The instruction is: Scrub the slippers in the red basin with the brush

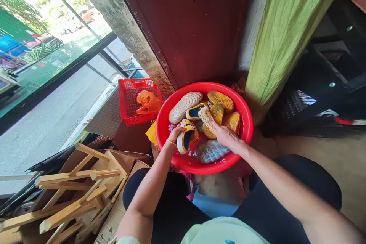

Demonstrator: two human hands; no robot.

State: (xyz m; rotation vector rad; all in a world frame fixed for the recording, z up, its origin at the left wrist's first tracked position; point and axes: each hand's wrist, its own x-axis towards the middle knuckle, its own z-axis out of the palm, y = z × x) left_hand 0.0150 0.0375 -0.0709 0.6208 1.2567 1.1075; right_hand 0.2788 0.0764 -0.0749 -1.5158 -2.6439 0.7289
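Observation:
My left hand (pixel 176 133) grips a small yellow shoe (pixel 186 137) with a white sole and dark blue lining, holding it over the red basin (pixel 248 122). In my right hand (pixel 227 137) is a scrub brush (pixel 206 117), its pale bristles turned up and toward the left. Several other shoes lie in the basin: a white-soled one (pixel 185 106) turned sole up, a yellow one with blue lining (pixel 196 111), and yellow soles (pixel 220 101) at the back right. A greyish ridged sole (pixel 211 151) sits low in the water near the front rim.
A red plastic crate (pixel 126 103) with an orange bag (pixel 148 102) stands beyond the basin's left side. Wooden stools (pixel 85 183) are piled at lower left. A dark red door (pixel 194 26) and green curtain (pixel 286 38) rise behind the basin.

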